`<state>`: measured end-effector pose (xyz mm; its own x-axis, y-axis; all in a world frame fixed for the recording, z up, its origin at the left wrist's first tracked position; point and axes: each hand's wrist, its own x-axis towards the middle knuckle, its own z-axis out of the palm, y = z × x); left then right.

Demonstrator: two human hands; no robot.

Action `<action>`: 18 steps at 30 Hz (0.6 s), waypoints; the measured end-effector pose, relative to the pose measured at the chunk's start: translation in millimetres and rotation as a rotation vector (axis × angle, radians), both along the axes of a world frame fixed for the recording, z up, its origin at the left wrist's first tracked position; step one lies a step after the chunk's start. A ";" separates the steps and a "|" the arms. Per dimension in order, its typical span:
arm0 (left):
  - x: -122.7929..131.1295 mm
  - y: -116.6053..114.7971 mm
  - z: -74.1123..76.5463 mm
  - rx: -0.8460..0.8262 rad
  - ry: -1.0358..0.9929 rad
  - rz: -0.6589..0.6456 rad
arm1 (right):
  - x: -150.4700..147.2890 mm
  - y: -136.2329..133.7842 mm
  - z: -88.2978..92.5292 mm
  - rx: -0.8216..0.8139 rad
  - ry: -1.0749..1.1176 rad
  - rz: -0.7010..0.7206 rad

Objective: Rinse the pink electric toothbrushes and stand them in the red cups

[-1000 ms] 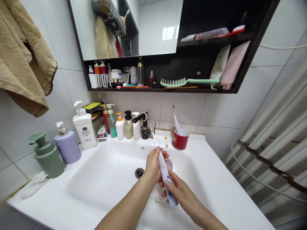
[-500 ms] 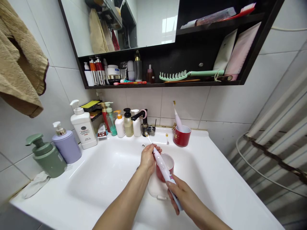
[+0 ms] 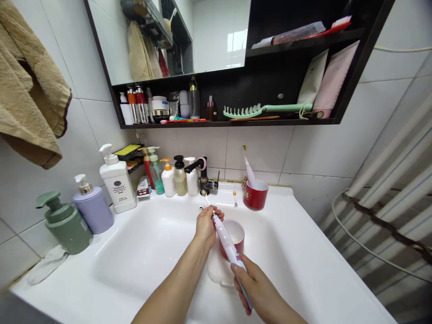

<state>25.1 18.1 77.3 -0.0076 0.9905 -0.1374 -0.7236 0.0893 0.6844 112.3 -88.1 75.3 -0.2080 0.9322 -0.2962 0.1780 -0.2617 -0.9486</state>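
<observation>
A pale pink electric toothbrush (image 3: 225, 238) slants over the basin, its brush head pointing up toward the tap. My right hand (image 3: 254, 283) is wrapped round the lower handle. At the upper end, my left hand (image 3: 205, 225) has its fingers curled about the neck, just below the bristles; part of the grip is hidden. Behind the handle stands a red cup (image 3: 236, 231) with a white inside. Under it, a white lidded box or dish (image 3: 216, 267) lies in the basin, partly covered by the cup and handle.
A black tap (image 3: 202, 173) rises at the basin's back. To its right are a small loose brush head (image 3: 235, 198) and a second red cup (image 3: 255, 195) holding another electric toothbrush (image 3: 249, 171). Pump bottles (image 3: 118, 184) line the left. A dark shelf (image 3: 202, 123) hangs above.
Both hands keep their hold on the toothbrush, which sits slightly lower and further left in view. The whole view has shifted a little.
</observation>
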 end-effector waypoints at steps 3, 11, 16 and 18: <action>0.4 2.0 -1.0 -0.010 -0.004 -0.006 | 0.8 -0.1 0.0 -0.031 0.023 0.014; -12.5 11.2 4.2 -0.089 0.289 -0.050 | -2.0 0.0 -13.6 0.014 0.038 -0.014; 1.2 36.8 -3.2 -0.070 0.761 -0.175 | 2.0 4.0 -9.5 0.099 0.105 -0.133; 12.0 54.6 -7.2 -0.056 0.855 -0.152 | 3.3 5.0 -9.0 0.083 0.128 -0.139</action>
